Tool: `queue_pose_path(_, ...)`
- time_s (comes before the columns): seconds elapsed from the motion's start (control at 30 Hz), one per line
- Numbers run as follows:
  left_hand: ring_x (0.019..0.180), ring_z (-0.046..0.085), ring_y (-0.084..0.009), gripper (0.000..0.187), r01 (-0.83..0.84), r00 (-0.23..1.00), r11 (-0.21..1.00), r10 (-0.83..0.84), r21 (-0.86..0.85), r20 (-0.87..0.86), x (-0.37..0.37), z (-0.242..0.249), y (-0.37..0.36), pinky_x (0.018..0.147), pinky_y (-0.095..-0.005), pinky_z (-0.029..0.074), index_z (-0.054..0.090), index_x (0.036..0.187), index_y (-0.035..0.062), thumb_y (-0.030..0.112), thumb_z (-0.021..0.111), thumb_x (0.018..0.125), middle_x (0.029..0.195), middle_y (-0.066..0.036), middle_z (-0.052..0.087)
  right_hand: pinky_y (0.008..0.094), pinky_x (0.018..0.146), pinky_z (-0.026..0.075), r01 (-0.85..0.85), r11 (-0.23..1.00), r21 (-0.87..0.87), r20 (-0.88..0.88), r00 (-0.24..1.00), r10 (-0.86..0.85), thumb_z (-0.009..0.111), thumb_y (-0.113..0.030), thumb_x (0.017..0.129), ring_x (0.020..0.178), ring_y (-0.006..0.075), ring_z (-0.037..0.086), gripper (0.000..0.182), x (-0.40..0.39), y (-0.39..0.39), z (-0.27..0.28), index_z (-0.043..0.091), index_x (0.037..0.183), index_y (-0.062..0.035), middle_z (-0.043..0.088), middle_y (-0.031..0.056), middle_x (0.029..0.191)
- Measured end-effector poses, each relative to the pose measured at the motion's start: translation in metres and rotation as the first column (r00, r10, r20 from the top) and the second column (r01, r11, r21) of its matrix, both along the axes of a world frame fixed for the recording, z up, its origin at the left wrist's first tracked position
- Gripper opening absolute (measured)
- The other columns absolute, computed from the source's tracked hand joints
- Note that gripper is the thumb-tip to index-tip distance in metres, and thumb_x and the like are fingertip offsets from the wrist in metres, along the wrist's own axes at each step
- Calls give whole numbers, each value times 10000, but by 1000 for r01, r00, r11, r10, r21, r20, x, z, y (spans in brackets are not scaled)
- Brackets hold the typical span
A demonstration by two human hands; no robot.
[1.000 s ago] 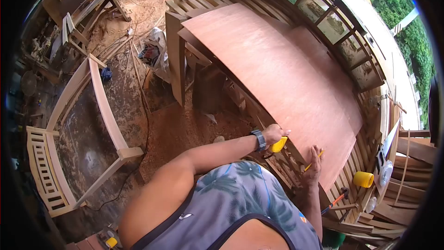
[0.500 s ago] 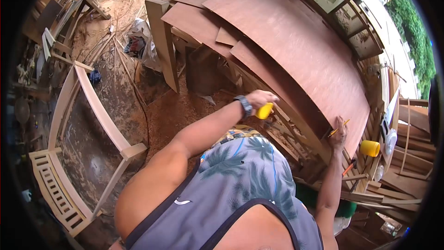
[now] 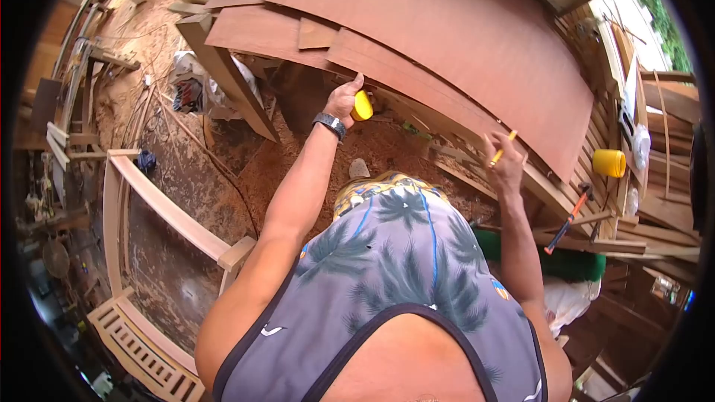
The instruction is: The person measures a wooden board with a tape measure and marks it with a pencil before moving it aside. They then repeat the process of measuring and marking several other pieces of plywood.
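My left hand (image 3: 343, 101), with a dark watch on the wrist, is closed around a yellow tape measure (image 3: 362, 106) at the front edge of the plywood. No drawn-out blade can be made out. My right hand (image 3: 506, 167) grips a yellow pencil (image 3: 503, 147) between the fingers, close to the front edge of the top sheet. Large reddish plywood sheets (image 3: 439, 37) lie stacked and overlapping on a wooden support. A smaller plywood offcut (image 3: 316, 33) sticks out between them on the left.
A hammer (image 3: 570, 219) with an orange-and-black handle lies right of my right hand, below a yellow container (image 3: 609, 163). On the left stands a pale wooden frame (image 3: 175, 201). A wooden post (image 3: 227, 78) and a white sack (image 3: 195, 78) are beyond my left hand. Sawdust covers the floor.
My left hand has moved left along the sheets with the tape measure. My right hand has come away from the top sheet's right end, pencil still held. The gap under that sheet looks narrower.
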State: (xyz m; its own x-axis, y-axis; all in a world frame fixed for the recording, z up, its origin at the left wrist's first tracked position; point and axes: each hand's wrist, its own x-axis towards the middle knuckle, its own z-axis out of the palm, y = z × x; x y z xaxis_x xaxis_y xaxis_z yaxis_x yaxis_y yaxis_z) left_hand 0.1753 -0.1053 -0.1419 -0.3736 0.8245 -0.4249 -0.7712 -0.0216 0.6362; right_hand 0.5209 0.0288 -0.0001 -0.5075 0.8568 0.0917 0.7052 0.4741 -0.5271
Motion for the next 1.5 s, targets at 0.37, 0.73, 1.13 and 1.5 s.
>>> queue_pose_path(0.37,745,679,-190,301,205,971,979,-203,-3,-126,45,-24,24,653,-332,570,625,1089,25,302,603,974,892,-85,695,368,773,515,-151,260,-954,-295,630,-718,472,-279,1015,986,265,634,407,-68,-22,-34,487,1275,33,619,205,1169)
queue_pose_path(0.73,753,667,-201,350,135,986,990,-137,-36,-90,59,3,29,639,-370,572,653,1049,10,346,630,954,912,-87,694,260,505,411,-244,95,-965,-191,411,-891,436,-229,1014,622,146,540,293,-55,14,-32,418,1228,-30,644,161,1000)
queue_pose_path(1.13,559,521,-128,323,30,968,990,-63,-139,-243,68,25,37,528,-311,437,625,727,88,360,708,879,667,-3,571,209,455,370,-462,7,-887,-202,375,-904,371,-228,1041,531,61,409,531,-77,40,-5,175,1400,111,420,337,1382)
queue_pose_path(1.5,454,385,-104,444,-57,955,967,-20,-248,-296,133,30,-10,440,-312,326,524,553,136,385,728,859,523,34,438,203,480,371,-577,-1,-817,-197,280,-940,429,-247,1032,553,75,397,567,-87,58,-12,205,1380,140,315,391,1434)
